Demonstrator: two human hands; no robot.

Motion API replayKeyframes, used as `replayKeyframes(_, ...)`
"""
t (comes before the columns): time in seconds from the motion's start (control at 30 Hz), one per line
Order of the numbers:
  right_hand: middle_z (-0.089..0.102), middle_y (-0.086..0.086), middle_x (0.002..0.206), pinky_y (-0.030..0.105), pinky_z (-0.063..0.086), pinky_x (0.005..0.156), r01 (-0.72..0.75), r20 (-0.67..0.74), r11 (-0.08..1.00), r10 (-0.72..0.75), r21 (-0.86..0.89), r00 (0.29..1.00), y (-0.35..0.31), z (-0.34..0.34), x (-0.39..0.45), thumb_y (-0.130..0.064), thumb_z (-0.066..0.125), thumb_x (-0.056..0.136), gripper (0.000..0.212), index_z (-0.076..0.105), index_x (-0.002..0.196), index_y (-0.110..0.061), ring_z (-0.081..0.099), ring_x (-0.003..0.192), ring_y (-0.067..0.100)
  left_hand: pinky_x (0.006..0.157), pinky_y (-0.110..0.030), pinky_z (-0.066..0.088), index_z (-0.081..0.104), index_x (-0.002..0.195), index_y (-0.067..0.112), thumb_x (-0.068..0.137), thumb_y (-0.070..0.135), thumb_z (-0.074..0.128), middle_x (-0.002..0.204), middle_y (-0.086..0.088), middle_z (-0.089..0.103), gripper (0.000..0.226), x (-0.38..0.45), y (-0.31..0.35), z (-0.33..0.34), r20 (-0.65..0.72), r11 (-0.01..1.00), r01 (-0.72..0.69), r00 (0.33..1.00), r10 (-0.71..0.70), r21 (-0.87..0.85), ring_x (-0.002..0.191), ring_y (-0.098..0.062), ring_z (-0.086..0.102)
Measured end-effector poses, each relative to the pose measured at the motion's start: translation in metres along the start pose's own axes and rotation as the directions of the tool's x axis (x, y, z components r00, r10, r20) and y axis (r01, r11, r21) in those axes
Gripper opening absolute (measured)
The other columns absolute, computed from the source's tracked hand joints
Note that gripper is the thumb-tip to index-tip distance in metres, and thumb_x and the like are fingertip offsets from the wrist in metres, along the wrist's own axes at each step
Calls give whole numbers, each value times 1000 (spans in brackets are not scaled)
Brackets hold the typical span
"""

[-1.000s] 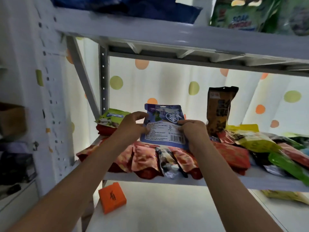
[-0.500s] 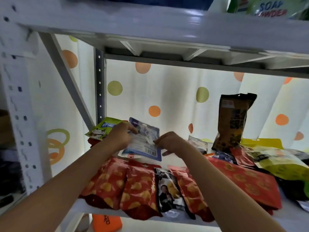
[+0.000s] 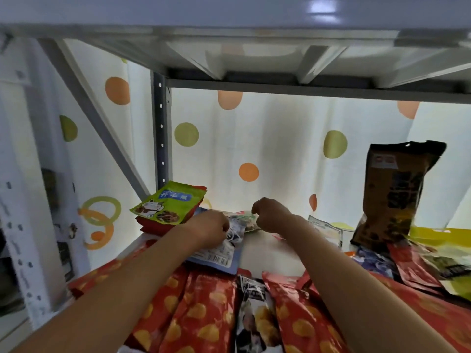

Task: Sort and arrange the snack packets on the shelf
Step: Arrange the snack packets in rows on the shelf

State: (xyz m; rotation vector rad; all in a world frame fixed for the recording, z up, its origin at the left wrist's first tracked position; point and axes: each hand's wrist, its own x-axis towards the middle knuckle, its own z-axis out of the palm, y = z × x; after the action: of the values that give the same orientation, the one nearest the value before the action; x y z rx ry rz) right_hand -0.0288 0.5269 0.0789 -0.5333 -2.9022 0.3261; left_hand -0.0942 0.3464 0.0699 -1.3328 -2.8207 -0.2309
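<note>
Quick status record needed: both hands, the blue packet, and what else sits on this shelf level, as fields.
left hand: resting on the blue packet, fingers curled at its far edge
right hand: raised just above the shelf, fingers loosely curled, holding nothing that shows
blue packet: lying flat, label side up, at the back left of the shelf
green packet: back left corner, on top of a red packet
brown bag: upright at the back right
red packets: row along the front edge
</note>
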Motion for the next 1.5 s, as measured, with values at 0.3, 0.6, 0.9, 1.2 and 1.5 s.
replayKeyframes(0.3,70,15,104,29,48,76,99,68,963,-85,-249,994,7,24,22,-2,60,84,19,71,98,-5,67,99,32,91,-39,51,68,107,15,93,28,50,115,-8,65,26,7,-2,8,0,995,-22,1000,23,99,105,-26,61)
replayKeyframes(0.6,64,8,110,33,47,85,67,-122,902,-131,-426,984,15,-9,-9,-2,48,88,27,64,106,-14,62,103,29,97,-30,41,60,127,21,96,35,50,134,-4,57,35,-4,-14,5,-20,999,-40,999,39,-26,120,-22,53)
replayKeyframes(0.9,68,4,84,31,38,61,-60,-498,998,45,-13,866,10,-66,-62,-16,52,89,15,66,89,-22,59,76,29,95,-24,38,45,141,17,94,36,59,143,-6,50,53,-21,-14,-1,-124,902,-92,991,43,-423,126,-22,51)
replayKeyframes(1.2,68,25,86,30,52,49,209,-475,615,307,761,825,-52,-82,-164,3,59,87,17,67,77,-6,61,69,23,87,-38,49,48,132,0,75,24,81,116,-13,61,70,-70,19,-36,-46,-104,-45,999,7,-994,108,-26,58)
replayKeyframes(1.5,75,14,89,29,52,55,184,-327,309,516,933,791,-109,-26,-285,-5,59,94,11,69,100,-5,69,72,19,84,-44,58,59,121,7,78,7,73,108,-15,72,45,-166,71,-23,-330,-426,-282,943,41,-860,102,-28,70)
